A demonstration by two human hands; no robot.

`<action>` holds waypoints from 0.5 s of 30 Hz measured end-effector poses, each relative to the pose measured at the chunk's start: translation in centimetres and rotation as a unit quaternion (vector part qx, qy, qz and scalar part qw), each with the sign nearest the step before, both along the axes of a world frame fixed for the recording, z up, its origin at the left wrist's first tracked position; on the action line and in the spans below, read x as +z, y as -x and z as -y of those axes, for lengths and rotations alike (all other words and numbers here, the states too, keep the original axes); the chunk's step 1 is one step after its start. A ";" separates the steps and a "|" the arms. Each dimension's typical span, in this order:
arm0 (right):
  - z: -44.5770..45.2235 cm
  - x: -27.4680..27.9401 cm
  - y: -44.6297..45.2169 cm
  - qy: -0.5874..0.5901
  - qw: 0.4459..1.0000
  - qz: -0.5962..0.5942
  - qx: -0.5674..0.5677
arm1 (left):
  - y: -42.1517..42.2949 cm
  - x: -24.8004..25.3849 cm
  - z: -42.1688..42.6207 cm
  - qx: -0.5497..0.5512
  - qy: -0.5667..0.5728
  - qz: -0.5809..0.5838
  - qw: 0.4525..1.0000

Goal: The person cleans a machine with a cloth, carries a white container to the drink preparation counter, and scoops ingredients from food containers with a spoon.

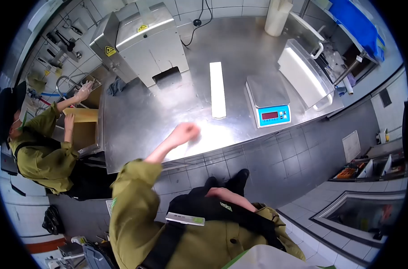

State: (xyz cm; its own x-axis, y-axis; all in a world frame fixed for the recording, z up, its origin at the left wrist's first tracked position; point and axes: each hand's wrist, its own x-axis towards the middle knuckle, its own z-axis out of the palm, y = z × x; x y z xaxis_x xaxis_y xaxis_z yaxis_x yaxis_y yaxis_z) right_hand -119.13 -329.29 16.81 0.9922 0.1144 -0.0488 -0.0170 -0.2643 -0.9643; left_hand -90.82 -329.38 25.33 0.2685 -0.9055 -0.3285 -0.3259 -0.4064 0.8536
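The left hand is curled in, apparently empty, near the table's white strip. I cannot tell the grip of the right hand.

A long, thin white strip lies on the shiny metal table. It is very bright and has straight sides, like a skinny rectangle. One short end points to twelve o'clock, with a tiny lean toward eleven. The other short end points to six o'clock, and a thin, darker line shows there. The strip is at one o'clock from the left hand, near it but apart. It is hard to tell what the strip is made of.
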 end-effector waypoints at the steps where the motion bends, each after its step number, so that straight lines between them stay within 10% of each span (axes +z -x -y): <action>1: 0.9 1.0 0.2 0.004 1.000 -0.005 -0.002 | 0.2 -1.9 3.5 0.042 0.048 0.027 0.998; 7: 7.6 3.7 5.0 -0.029 0.993 -0.035 -0.114 | 4.7 -8.8 17.0 0.247 -0.056 0.496 0.831; 15: 17.7 7.5 6.6 -0.067 0.975 -0.056 -0.206 | 4.6 -9.0 16.7 0.422 0.037 0.101 0.900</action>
